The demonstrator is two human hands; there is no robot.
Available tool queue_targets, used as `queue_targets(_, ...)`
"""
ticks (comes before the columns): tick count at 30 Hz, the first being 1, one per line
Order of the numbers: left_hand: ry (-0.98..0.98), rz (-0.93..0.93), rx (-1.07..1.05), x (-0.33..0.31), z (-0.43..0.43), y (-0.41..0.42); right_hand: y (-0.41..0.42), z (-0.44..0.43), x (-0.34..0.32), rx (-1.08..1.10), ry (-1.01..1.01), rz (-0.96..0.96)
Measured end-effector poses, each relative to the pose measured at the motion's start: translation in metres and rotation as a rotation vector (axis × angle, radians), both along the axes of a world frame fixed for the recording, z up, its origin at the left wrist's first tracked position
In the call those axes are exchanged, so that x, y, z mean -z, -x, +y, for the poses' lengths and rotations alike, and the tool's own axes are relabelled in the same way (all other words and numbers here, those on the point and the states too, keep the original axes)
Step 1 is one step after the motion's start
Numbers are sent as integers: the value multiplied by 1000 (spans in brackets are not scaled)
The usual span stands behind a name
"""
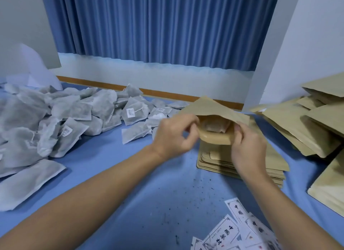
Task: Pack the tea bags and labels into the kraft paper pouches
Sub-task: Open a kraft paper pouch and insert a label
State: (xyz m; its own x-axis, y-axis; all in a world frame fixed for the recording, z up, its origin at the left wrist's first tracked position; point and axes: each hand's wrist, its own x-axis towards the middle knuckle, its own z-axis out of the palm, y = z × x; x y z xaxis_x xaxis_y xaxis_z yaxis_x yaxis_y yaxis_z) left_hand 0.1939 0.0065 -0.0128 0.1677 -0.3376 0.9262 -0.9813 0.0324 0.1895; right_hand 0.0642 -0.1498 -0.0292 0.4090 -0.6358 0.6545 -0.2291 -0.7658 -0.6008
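Holding one open pouch (214, 108) up by its mouth. Pinching the left side of that mouth with the left hand (173, 136), fingers curled onto the paper. Gripping the right side with the right hand (247, 147), thumb and fingers closed on the brown lip. Pulled wide enough to see in. Inside the open pouch, one pale tea bag (214, 126), lying flat. Right under the open pouch, a neat stack of flat pouches (219, 160), partly hidden by the right hand. Well to the left of the open pouch, a big heap of grey tea bags (55, 115), some with small white tags (130, 112) on strings. A few loose ones just left of the open pouch, close to the left hand. To the right of the open pouch, a messy pile of more brown pouches (307, 128). Nearer than the open pouch, down by the bottom edge, a bunch of white labels (230, 231) with black writing. Between the labels and the open pouch, little dark crumbs (201, 190) on the blue cloth (130, 175). Behind the open pouch, a white wall (167, 76) and a blue curtain (158, 26).
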Motion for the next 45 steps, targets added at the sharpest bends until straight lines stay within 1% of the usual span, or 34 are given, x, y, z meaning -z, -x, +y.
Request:
queue_targets(1,68,96,-66,-5,2,-11,-3,-7,-4,13,-7,8)
queue_targets(2,83,213,-138,-11,-1,-26,-5,-14,-6,25,-13,18)
queue_targets(3,29,324,-218,-14,-6,-44,-8,-20,-7,36,-18,26)
queue_targets(5,-221,466,-363,-16,-20,-85,-16,-30,-7,56,-33,42)
queue_targets(7,-496,572,-407,-11,-37,-126,-24,-39,-3,59,-49,59)
queue_targets(9,-702,654,-437,1,-50,-158,-29,-44,3,44,-70,67)
queue_targets(11,-860,668,-541,13,-61,-185,-32,-48,9,36,-71,77)
queue_targets(13,-1021,582,-729,17,-66,-210,-32,-51,16,57,-56,116)
queue_targets(14,-1069,524,-831,16,-66,-221,-31,-53,21,62,-46,136)
queue_targets(16,-1095,457,-975,12,-63,-237,-26,-53,31,54,-41,156)
queue_targets(17,-1094,460,-1013,11,-62,-245,-24,-53,36,52,-41,160)
queue_targets(18,-1096,503,-1025,11,-60,-251,-21,-53,40,55,-41,159)
queue_targets(20,-1118,648,-988,15,-56,-255,-19,-54,44,76,-45,123)
queue_targets(21,-1149,669,-976,20,-55,-254,-20,-55,44,88,-49,105)
queue_targets(23,-1195,643,-991,29,-56,-248,-22,-58,45,93,-59,112)
queue_targets(25,-1162,631,-970,34,-57,-238,-24,-57,45,78,-68,148)
queue_targets(29,-1068,550,-824,48,-53,-216,-26,-54,45,42,-64,192)
queue_targets(32,-1061,510,-728,50,-51,-189,-26,-54,45,21,-42,191)
queue_targets(37,-1011,414,-588,49,-44,-121,-25,-52,46,14,-11,196)
queue_targets(39,-966,327,-518,52,-40,-89,-24,-53,46,19,-14,200)
queue_targets(41,-827,194,-529,41,-33,-79,-24,-54,47,15,-14,203)
queue_targets(43,-628,57,-639,17,-24,-99,-23,-54,48,11,-11,206)
queue_targets(44,-547,49,-707,3,-18,-118,-24,-55,49,13,-9,214)
queue_targets(45,-511,75,-786,-11,-9,-141,-24,-55,50,13,-9,220)
